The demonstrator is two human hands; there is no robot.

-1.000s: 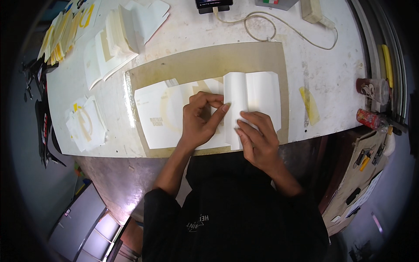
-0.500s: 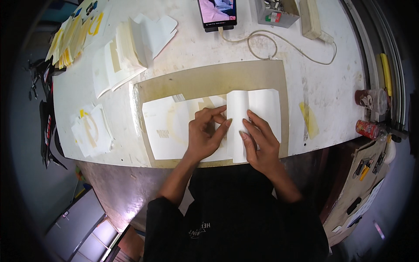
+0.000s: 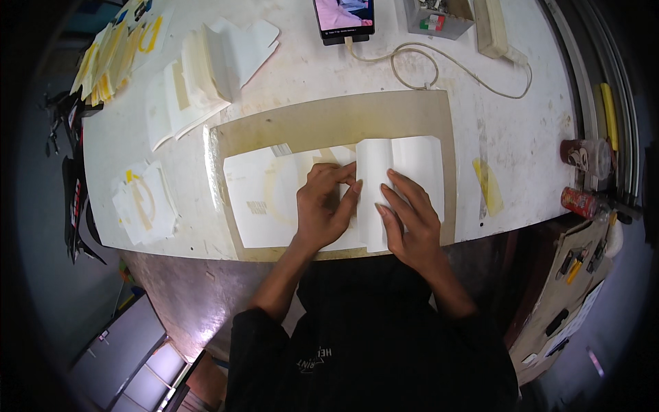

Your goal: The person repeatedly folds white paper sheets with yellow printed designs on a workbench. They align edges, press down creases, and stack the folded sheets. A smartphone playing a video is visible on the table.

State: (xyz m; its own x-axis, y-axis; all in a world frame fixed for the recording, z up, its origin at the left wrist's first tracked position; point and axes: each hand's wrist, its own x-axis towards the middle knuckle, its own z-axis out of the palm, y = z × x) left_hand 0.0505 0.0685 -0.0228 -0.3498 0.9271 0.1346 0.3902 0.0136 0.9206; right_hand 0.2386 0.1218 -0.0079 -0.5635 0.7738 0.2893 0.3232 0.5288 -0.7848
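Observation:
A white paper sheet (image 3: 250,196) with faint markings and a tan ring-shaped patch lies on a beige mat (image 3: 329,113) in front of me. Its right part is folded over into a narrow upright-running flap (image 3: 374,161). My left hand (image 3: 326,206) is closed at the flap's left edge, thumb on top and index finger partly hidden behind the edge. Fingers outstretched, my right hand (image 3: 413,223) rests on the folded paper, its fingertips along the crease and its thumb on the flap. Part of the sheet is hidden beneath both hands.
Folded white papers (image 3: 202,75) stand beyond the mat's left side, near yellow-edged papers (image 3: 113,62). Other white pieces (image 3: 145,202) lie at left. A phone (image 3: 344,19), cable (image 3: 415,44) and grey box (image 3: 439,22) are at the back. Cups (image 3: 587,156) stand at right.
Almost nothing differs. The view has shifted slightly, and my left thumb sits a little higher along the flap's edge. My right hand stays on the flap.

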